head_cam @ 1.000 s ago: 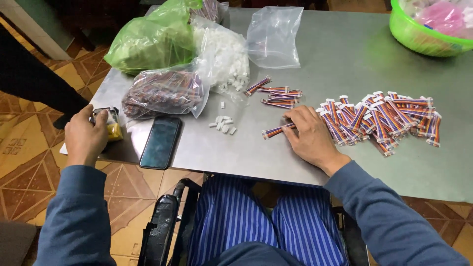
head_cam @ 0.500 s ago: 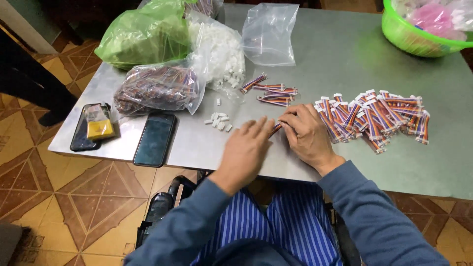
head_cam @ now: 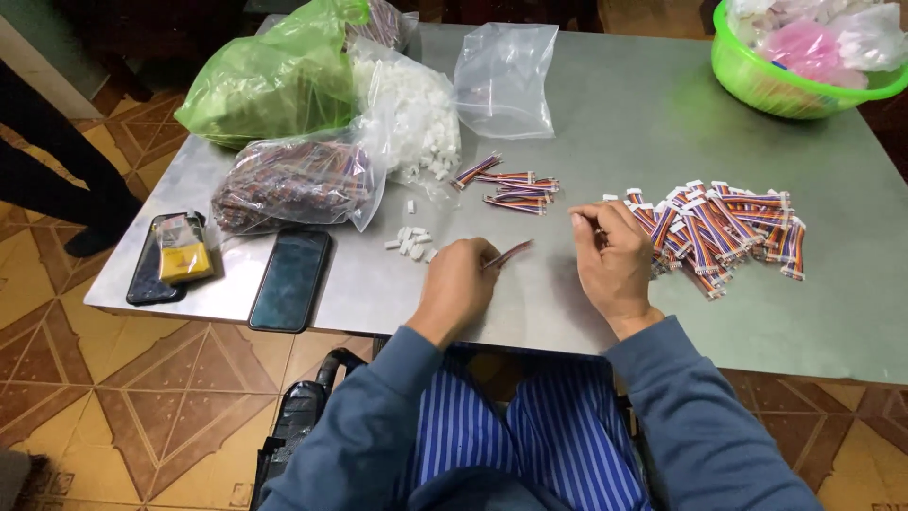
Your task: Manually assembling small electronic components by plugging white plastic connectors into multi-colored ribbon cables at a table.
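Your left hand (head_cam: 463, 284) closes over the near end of the thin striped wire piece (head_cam: 508, 254), so you cannot tell how the fingers pinch it. Whatever your right hand (head_cam: 615, 260) pinches at its fingertips is too small to make out. Far beyond that hand, the green basin (head_cam: 757, 80) is cut off by the top and right edges. The worktop (head_cam: 605, 142) runs out of frame at the right.

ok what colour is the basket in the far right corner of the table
Bright green basket, clearest in the head view.
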